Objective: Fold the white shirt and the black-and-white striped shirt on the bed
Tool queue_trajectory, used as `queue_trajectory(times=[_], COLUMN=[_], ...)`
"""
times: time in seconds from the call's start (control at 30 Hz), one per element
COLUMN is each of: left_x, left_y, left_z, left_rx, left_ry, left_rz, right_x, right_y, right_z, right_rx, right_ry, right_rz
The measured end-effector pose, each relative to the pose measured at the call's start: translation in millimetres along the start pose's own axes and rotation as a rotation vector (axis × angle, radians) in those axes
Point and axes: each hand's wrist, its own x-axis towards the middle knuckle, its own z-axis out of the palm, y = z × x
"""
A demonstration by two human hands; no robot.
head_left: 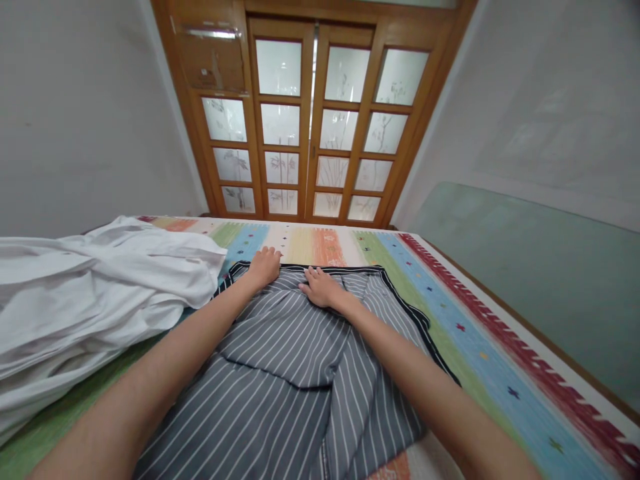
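Observation:
A dark grey garment [285, 340] with white pinstripes and a black border lies spread out in front of me, partly folded over itself with some creases. At its far edge, my left hand [265, 267] is closed on the black-trimmed border, fingers curled. Just to the right, my right hand [324, 288] rests flat on the cloth with its fingers apart, near the same edge. My forearms cover parts of the garment's left and right sides. Its exact kind I cannot tell.
A crumpled white cloth [110, 280] lies at the left on the bed, which has a colourful striped cover [410, 257]. A pale green headboard-like panel [520, 260] runs along the right. Wooden doors with glass panes [305, 127] stand beyond the far edge, between pale walls.

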Motion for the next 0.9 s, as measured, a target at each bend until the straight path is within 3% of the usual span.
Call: queue_trajectory(times=[0.23,0.4,0.6,0.77,0.9], left_x=[-25.3,-35.1,-50.2,-45.8,-31.1], left_y=[-58.5,-84.0,-87.0,-82.1,-55.3], left_z=[-14.6,-20.8,-24.9,-47.1,-63.8], left_rx=[-0.084,-0.259,-0.438,-0.518,-0.602], left_ry=[-0.092,-0.194,-0.272,-0.138,-0.075], left_rz=[-0.299,-0.370,-0.394,-0.351,-0.271], right_x=[0.0,5.1,-4.3,-9.2,-6.0], right_y=[-1.1,-18.7,-39.3,-40.1,-33.3], right_z=[-4.1,-17.4,2.4,19.3,19.6], right_rx=[0.105,0.119,0.024,0.042,0.108], right_ry=[-0.016,0.047,0.090,0.120,0.121], right_rz=[0.076,0.151,0.222,0.235,0.217])
